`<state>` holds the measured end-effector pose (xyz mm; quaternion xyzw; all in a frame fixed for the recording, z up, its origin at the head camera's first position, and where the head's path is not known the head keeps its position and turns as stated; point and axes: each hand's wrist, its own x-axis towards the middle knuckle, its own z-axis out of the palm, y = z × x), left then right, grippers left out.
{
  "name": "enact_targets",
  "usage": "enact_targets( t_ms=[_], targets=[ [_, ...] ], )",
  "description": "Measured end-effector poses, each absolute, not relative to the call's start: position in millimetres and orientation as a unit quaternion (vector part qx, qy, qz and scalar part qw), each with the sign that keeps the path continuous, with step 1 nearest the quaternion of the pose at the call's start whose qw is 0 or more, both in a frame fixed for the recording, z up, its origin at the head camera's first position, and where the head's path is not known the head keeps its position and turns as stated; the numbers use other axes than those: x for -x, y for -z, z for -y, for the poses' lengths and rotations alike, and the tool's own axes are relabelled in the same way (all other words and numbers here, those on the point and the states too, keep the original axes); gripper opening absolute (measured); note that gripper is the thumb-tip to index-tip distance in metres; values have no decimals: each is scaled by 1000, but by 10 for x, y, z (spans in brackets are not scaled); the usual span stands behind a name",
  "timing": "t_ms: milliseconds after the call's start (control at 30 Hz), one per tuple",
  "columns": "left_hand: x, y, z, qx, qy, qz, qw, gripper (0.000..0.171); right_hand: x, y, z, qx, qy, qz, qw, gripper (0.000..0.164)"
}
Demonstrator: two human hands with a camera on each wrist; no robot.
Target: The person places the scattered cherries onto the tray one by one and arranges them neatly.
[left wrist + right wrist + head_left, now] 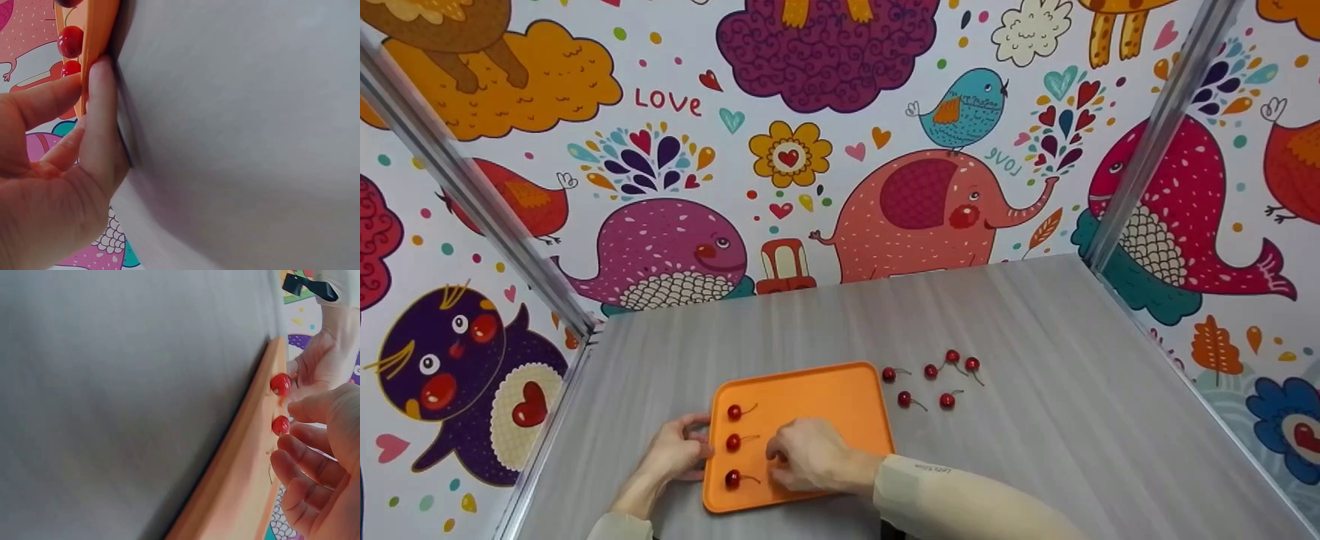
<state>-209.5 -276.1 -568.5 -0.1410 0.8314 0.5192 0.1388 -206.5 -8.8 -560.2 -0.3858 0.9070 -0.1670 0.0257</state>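
An orange tray (840,394) lies on the table, bearing a column of cherries along its left side: a top cherry (734,412), a middle cherry (733,442) and a bottom cherry (733,478). My left hand (675,454) holds the tray's left edge; in the left wrist view, fingers (103,90) press against the rim. Over the tray, just right of the column, hovers my right hand (814,457) with loosely bent fingers. Its thumb and index finger stand apart in the right wrist view, nothing seen between them, cherries (280,384) beyond.
Several loose cherries (947,400) with stems lie on the grey table (1035,360), right of the tray. Patterned walls (787,75) enclose the table at the back and sides, with metal posts (1140,150) at the corners.
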Motion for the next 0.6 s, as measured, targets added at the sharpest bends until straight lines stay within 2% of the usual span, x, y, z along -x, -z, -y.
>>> enact_targets(
  t_ms=[367, 600],
  targets=[
    [2093, 5704, 2785, 137, -516, -833, 143, 70, 2140, 5465, -265, 352, 224, -908, 49, 20],
    [2072, 5722, 2776, 128, -520, -834, 132, 70, 2224, 5398, -550, 322, 280, -904, 15, 19]
  ],
)
